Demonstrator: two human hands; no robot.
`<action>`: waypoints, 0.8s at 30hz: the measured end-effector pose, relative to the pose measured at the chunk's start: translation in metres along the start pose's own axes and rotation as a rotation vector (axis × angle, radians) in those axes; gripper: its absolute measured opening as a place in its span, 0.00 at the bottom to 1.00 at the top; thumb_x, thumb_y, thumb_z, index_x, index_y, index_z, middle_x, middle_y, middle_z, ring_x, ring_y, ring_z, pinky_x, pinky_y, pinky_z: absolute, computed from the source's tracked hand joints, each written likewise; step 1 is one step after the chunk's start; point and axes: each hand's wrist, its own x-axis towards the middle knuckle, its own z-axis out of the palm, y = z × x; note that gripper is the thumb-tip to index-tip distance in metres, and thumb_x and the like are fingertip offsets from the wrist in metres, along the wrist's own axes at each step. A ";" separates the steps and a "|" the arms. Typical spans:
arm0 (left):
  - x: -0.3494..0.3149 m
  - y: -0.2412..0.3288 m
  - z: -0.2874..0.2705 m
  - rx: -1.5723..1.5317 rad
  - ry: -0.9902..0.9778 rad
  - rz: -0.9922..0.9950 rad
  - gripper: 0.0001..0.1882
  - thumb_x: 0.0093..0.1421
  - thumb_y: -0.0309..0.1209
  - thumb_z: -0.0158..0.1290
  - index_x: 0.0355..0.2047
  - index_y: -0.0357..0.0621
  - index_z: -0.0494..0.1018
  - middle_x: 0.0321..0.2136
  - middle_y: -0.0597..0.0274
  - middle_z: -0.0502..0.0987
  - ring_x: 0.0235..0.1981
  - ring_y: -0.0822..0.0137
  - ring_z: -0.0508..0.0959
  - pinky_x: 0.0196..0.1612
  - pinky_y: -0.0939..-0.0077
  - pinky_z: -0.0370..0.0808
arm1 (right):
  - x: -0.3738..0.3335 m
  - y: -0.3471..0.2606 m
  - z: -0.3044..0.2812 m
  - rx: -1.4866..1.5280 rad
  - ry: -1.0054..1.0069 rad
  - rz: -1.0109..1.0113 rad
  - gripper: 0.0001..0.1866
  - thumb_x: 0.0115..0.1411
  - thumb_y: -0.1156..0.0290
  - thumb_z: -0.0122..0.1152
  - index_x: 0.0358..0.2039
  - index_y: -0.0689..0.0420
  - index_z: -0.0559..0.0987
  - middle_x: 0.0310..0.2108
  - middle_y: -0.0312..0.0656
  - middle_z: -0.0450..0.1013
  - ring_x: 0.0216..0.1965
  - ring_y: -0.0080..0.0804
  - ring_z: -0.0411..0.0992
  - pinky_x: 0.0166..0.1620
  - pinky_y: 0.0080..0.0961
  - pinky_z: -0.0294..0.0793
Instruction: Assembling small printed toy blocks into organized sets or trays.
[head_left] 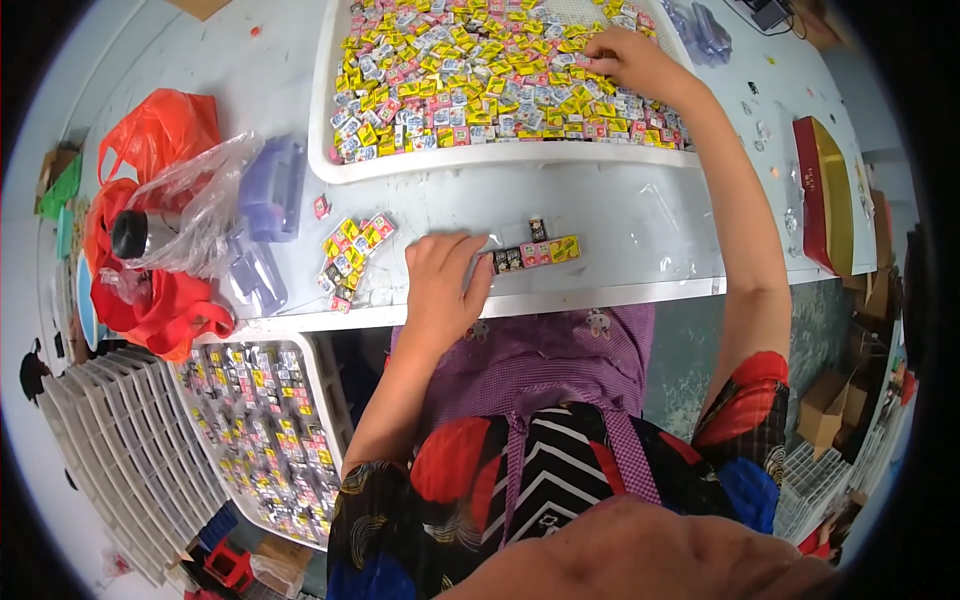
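My right hand (640, 68) reaches into a large white tray (500, 157) heaped with small yellow, pink, white and black printed boxes (450, 75). Its fingers are pinched together at the boxes; what sits between the fingertips is hard to make out. My left hand (443, 283) lies on the table near its front edge, fingers loosely stretched and thumb apart. Beside that thumb is a short row of small boxes (538, 254), black at the left end, pink in the middle and yellow at the right. One black box (538, 229) stands just behind the row.
Left of my left hand lies a loose group of small boxes (350, 255). Clear plastic cases (268, 200), red bags (150, 135) and a black-capped bottle (132, 234) crowd the left side. A filled tray (262, 425) stands below the table edge. A red-and-gold box (822, 195) sits right.
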 end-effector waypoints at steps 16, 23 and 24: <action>0.004 -0.002 0.002 -0.021 0.005 0.013 0.13 0.52 0.26 0.55 0.39 0.41 0.75 0.35 0.58 0.75 0.39 0.60 0.71 0.44 0.67 0.62 | -0.023 -0.053 -0.017 0.007 0.245 0.023 0.10 0.54 0.70 0.58 0.33 0.63 0.77 0.29 0.53 0.74 0.32 0.48 0.73 0.37 0.38 0.71; 0.005 -0.003 0.004 -0.092 0.046 -0.032 0.11 0.55 0.24 0.51 0.40 0.39 0.74 0.34 0.56 0.75 0.37 0.59 0.71 0.43 0.67 0.63 | -0.064 -0.075 -0.021 0.450 0.142 0.105 0.06 0.55 0.74 0.58 0.34 0.60 0.76 0.25 0.46 0.72 0.29 0.39 0.72 0.34 0.31 0.70; 0.003 -0.005 0.003 -0.104 0.067 -0.041 0.11 0.55 0.23 0.51 0.40 0.39 0.74 0.34 0.56 0.75 0.37 0.58 0.71 0.43 0.68 0.63 | -0.073 -0.084 -0.010 0.538 0.118 0.022 0.08 0.56 0.72 0.59 0.36 0.59 0.77 0.27 0.39 0.72 0.30 0.29 0.70 0.36 0.25 0.69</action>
